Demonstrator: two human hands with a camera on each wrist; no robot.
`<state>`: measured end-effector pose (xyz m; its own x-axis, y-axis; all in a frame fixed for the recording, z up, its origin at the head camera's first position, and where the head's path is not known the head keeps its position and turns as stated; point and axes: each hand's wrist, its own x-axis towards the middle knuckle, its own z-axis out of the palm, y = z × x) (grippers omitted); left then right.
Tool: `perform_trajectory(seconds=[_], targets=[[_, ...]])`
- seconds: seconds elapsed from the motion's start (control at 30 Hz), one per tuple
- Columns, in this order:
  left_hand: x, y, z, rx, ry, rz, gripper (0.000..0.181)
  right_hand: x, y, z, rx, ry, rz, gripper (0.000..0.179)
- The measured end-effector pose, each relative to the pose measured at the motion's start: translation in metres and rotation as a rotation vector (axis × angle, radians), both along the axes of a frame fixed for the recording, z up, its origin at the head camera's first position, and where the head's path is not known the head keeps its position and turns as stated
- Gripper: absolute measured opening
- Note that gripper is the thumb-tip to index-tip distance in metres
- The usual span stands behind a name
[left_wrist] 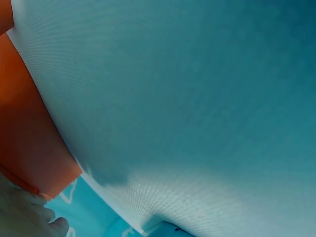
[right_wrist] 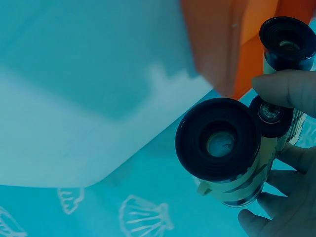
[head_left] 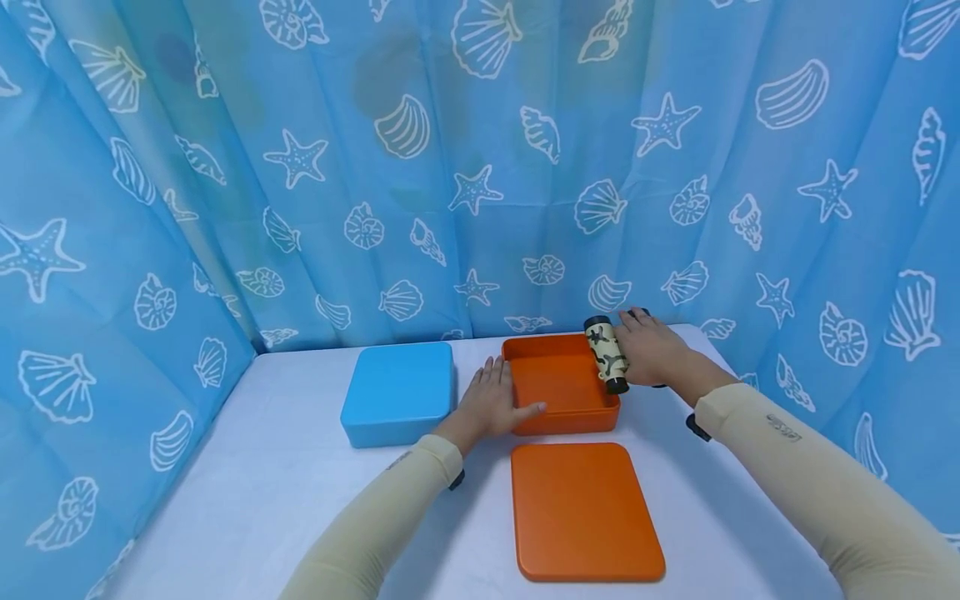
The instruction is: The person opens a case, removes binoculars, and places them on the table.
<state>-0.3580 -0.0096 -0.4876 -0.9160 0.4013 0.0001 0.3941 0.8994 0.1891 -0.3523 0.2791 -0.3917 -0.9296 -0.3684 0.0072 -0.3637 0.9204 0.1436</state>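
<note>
Closest to the right wrist's camera, camouflage binoculars (head_left: 605, 354) are held at the orange box's (head_left: 566, 423) right edge; I'd keep the grip firm and mind the rim. The right hand (head_left: 651, 348) clamps their middle, thumb opposite fingers; the left hand (head_left: 489, 407) lies across from them, straight-fingered, along the box's left wall.

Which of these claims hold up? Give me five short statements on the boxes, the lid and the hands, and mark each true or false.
1. The right hand holds camouflage-patterned binoculars. True.
2. The orange lid lies flat on the white table. True.
3. The orange box is covered. False: its top is open.
4. The blue box stands left of the orange box. True.
5. The left hand grips the orange lid. False: it is at the orange box's left side.
</note>
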Motion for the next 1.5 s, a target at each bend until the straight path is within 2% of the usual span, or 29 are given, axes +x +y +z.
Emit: perform_trajectory(seconds=[0.3, 0.57, 0.97, 1.27, 1.5], targets=[[0.001, -0.002, 0.003, -0.013, 0.017, -0.011, 0.116, -0.002, 0.038, -0.008, 0.001, -0.018, -0.131, 0.078], [0.001, -0.001, 0.001, -0.004, 0.006, -0.011, 0.117, 0.003, 0.068, -0.020, 0.014, -0.018, -0.155, 0.071], [0.003, -0.001, 0.002, 0.001, 0.001, -0.009, 0.113, 0.007, 0.089, -0.036, 0.017, -0.106, -0.232, 0.073], [0.003, -0.001, 0.002, -0.001, -0.005, -0.001, 0.116, 0.007, 0.097, -0.059, 0.031, -0.144, -0.259, 0.072], [0.003, 0.000, 0.002, -0.018, -0.002, -0.005, 0.118, 0.006, 0.100, -0.069, 0.019, -0.147, -0.280, 0.069]])
